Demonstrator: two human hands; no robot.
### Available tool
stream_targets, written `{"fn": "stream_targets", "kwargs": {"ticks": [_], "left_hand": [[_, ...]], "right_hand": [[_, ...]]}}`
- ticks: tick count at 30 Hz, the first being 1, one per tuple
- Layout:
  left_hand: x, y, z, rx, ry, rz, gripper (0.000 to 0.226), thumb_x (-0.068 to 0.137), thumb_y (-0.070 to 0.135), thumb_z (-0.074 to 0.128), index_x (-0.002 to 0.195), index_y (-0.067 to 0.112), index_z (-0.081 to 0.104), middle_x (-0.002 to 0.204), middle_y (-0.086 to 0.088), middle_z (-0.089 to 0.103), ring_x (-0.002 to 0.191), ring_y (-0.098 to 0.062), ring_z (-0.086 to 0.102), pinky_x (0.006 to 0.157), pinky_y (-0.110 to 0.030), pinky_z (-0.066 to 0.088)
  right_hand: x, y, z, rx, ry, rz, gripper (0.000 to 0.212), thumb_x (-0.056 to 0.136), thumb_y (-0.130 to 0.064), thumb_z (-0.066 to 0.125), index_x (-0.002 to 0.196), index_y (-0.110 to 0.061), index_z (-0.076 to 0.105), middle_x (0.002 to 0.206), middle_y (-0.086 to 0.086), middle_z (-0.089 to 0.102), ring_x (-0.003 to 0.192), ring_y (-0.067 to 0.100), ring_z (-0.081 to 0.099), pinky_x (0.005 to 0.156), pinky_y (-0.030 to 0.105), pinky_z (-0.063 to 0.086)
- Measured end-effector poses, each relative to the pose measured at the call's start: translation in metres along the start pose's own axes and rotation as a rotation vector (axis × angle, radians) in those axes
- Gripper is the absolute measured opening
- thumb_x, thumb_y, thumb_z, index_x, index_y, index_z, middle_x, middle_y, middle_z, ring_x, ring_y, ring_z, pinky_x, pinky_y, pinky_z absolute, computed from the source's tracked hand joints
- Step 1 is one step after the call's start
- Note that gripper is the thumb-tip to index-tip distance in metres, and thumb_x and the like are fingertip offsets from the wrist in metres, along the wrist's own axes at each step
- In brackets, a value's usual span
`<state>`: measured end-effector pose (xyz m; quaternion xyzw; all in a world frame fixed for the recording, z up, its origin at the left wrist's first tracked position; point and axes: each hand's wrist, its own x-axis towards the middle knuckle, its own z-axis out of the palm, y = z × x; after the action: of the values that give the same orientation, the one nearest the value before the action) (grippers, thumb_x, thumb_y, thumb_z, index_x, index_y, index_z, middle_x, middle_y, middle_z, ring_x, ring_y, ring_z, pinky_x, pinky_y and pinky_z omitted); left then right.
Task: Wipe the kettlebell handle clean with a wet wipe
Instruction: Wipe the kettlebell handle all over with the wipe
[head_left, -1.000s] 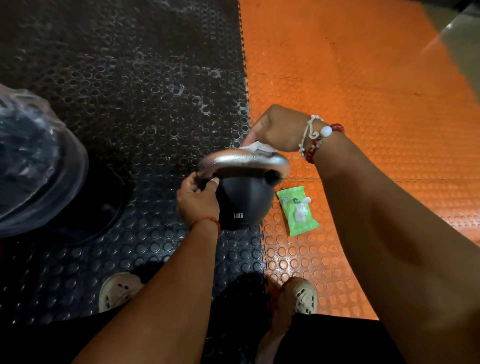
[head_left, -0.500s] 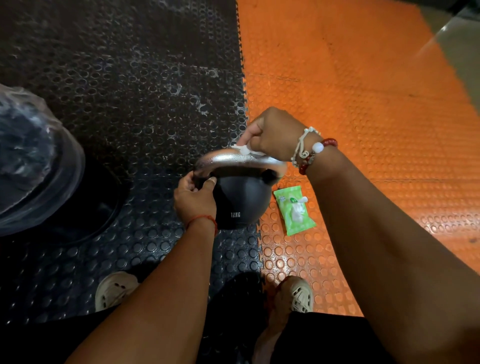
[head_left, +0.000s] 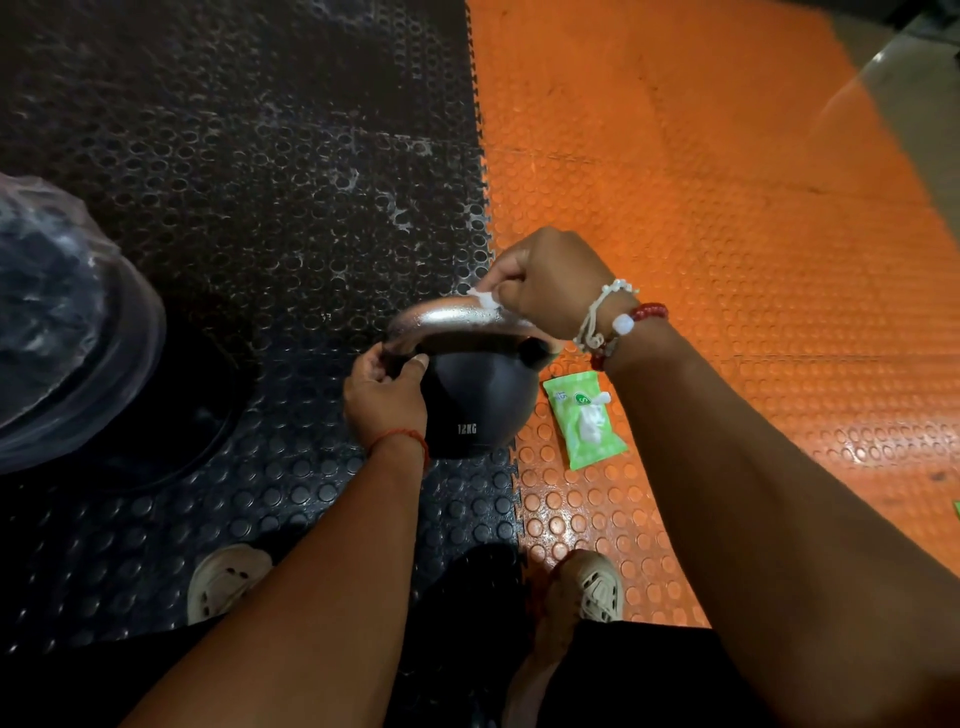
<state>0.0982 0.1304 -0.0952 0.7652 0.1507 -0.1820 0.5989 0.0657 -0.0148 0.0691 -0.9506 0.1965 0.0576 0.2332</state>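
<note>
Right hand (head_left: 550, 283) pinches wet wipe (head_left: 485, 299) onto kettlebell handle (head_left: 457, 319); left hand (head_left: 387, 397) grips its near end, steadying the kettlebell for wiping

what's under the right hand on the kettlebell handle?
A white wet wipe pressed on the silver handle; only its edge shows past the right hand. The rest, and the handle beneath, is covered.

The black kettlebell (head_left: 478, 405) carries white lettering low on its body that reads "12KG". The green wipe packet (head_left: 584, 421) has a small round logo and some print, but these are too small to read.
</note>
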Motion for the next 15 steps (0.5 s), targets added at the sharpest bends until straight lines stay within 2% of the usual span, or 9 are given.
{"fn": "stream_targets", "kwargs": {"ticks": [3, 7, 9, 12, 15], "left_hand": [[-0.001, 0.0, -0.001, 0.004, -0.005, -0.004, 0.04, 0.075, 0.028, 0.079, 0.113, 0.025, 0.065, 0.111, -0.003, 0.066, 0.096, -0.015, 0.065, 0.075, -0.02, 0.05], [-0.003, 0.001, -0.002, -0.012, -0.006, 0.006, 0.04, 0.075, 0.026, 0.078, 0.113, 0.022, 0.066, 0.107, -0.003, 0.068, 0.095, -0.016, 0.066, 0.074, -0.02, 0.051], [-0.004, 0.002, -0.002, -0.017, -0.006, 0.01, 0.038, 0.076, 0.025, 0.078, 0.112, 0.022, 0.066, 0.105, -0.002, 0.069, 0.094, -0.015, 0.066, 0.071, -0.018, 0.049], [-0.004, 0.003, -0.002, -0.028, -0.003, 0.01, 0.04, 0.075, 0.025, 0.078, 0.113, 0.022, 0.066, 0.105, -0.003, 0.069, 0.094, -0.015, 0.066, 0.076, -0.022, 0.051], [-0.003, 0.001, -0.002, -0.022, -0.008, 0.001, 0.039, 0.074, 0.027, 0.079, 0.111, 0.025, 0.066, 0.107, -0.003, 0.068, 0.094, -0.016, 0.066, 0.08, -0.026, 0.054]], "right_hand": [[-0.01, -0.001, 0.005, 0.006, 0.06, -0.026, 0.022, 0.083, -0.009, 0.059, 0.093, -0.02, 0.076, 0.097, -0.004, 0.074, 0.092, 0.013, 0.065, 0.091, 0.025, 0.046], [-0.011, 0.006, 0.007, 0.03, 0.113, 0.044, 0.025, 0.083, -0.009, 0.057, 0.093, -0.02, 0.076, 0.097, -0.003, 0.074, 0.092, 0.016, 0.064, 0.086, 0.026, 0.048], [-0.014, 0.004, 0.015, 0.013, 0.16, 0.002, 0.024, 0.081, -0.009, 0.057, 0.092, -0.019, 0.076, 0.098, -0.002, 0.074, 0.095, 0.019, 0.065, 0.087, 0.03, 0.049], [-0.024, 0.009, 0.026, 0.026, 0.252, -0.085, 0.024, 0.076, -0.01, 0.058, 0.088, -0.017, 0.077, 0.096, -0.001, 0.074, 0.092, 0.023, 0.067, 0.083, 0.039, 0.052], [-0.02, 0.011, 0.025, 0.043, 0.262, 0.004, 0.024, 0.079, -0.009, 0.058, 0.09, -0.019, 0.077, 0.098, -0.002, 0.074, 0.092, 0.022, 0.066, 0.082, 0.038, 0.052]]}}
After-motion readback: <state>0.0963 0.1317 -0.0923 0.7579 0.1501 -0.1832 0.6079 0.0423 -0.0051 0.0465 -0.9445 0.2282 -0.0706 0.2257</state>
